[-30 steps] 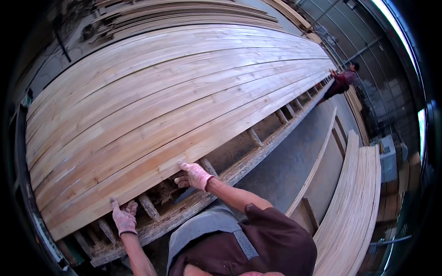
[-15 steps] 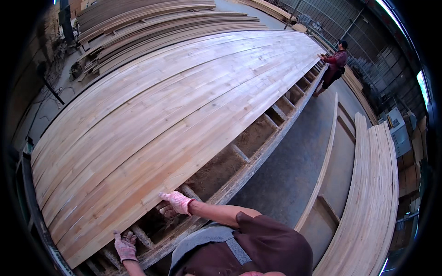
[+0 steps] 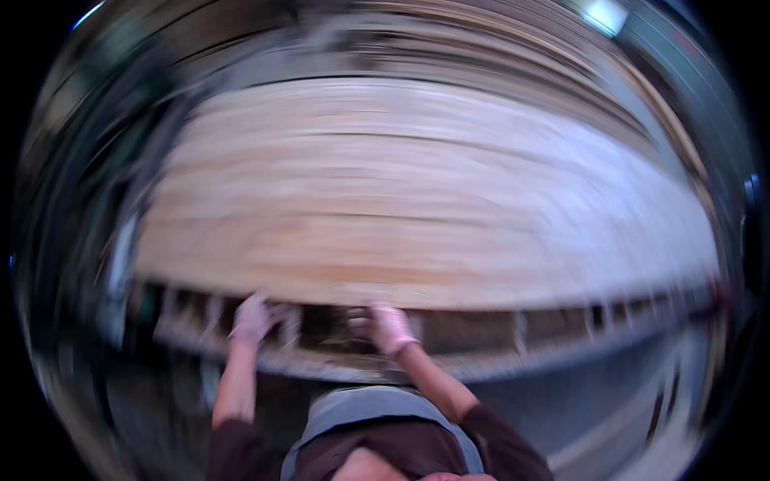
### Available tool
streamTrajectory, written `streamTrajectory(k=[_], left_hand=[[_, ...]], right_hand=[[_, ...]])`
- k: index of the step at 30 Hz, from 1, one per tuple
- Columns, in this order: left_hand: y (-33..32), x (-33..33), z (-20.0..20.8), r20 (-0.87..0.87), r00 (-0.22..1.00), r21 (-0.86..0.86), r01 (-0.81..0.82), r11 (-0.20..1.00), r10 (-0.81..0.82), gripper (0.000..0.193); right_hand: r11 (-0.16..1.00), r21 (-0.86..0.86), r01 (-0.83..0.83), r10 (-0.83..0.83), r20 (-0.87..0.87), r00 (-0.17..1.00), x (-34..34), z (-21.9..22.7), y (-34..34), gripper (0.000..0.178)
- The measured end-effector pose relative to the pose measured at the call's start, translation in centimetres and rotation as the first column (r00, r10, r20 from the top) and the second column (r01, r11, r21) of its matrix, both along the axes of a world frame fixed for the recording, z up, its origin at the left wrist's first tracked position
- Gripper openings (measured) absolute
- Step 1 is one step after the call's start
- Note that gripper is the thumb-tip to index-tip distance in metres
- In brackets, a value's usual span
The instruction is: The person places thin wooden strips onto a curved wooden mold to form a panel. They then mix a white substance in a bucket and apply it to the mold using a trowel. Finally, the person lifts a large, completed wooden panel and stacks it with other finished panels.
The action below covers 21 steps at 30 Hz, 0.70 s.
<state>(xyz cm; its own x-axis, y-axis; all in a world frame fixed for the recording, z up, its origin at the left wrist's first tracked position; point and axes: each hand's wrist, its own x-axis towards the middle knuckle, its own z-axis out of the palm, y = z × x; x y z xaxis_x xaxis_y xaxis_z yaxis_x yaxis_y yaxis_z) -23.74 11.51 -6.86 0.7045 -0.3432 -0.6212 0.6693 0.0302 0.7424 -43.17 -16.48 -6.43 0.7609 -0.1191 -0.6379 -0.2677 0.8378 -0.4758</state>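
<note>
Right hand, pale pink glove: top digit up at the near edge of the boards, other fingers curled lower, over the open front strip of the slatted frame. Left hand, same glove: topmost digit up at the same edge, rest part-bent, over the frame's front strip toward its left end. Motion blur; can't tell if either hand grips or just touches. Hands spaced apart.

Boards: long, pale wood, side by side, flat on top of the frame, leaving its front strip uncovered. Dark seams run lengthwise. Short slats cross that strip; gaps between them look dark. Person stands on the frame's near side: grey apron, dark maroon sleeves.

Beyond the frame's left end, a dark upright structure, smeared. Dark red patch at its right end, too blurred to ID. Behind its far side, stacked long lumber, streaked. Bright panel farther back, toward its right end.
</note>
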Motion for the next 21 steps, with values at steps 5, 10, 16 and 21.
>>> streamTrajectory(k=[5, 10, 16, 21], left_hand=[[-2.3, 0.6, -2.7, -0.001, 0.998, -0.039, -0.066, 0.997, 0.066, 0.032], [-2.7, 0.2, -5.1, 0.019, 0.997, 0.081, -0.072, 0.994, 0.071, 0.046], [-3.4, 0.3, -3.5, 0.023, 0.999, 0.083, 0.038, 0.996, -0.040, 0.059], [0.6, -2.2, -0.6, -0.008, 0.992, -0.182, 0.122, 0.976, -0.125, 0.088]], right_hand=[[0.936, 0.282, 0.211, -0.247, 0.099, 0.964, -2.0, -4.6, -0.1, 0.020], [0.974, 0.014, 0.226, -0.226, -0.018, 0.974, -3.2, -3.7, -1.1, 0.020], [0.930, -0.249, 0.270, -0.302, -0.102, 0.948, -3.2, -4.0, -1.4, 0.029], [0.961, -0.246, -0.124, 0.122, -0.022, 0.992, -4.4, -2.9, 0.0, 0.037]])
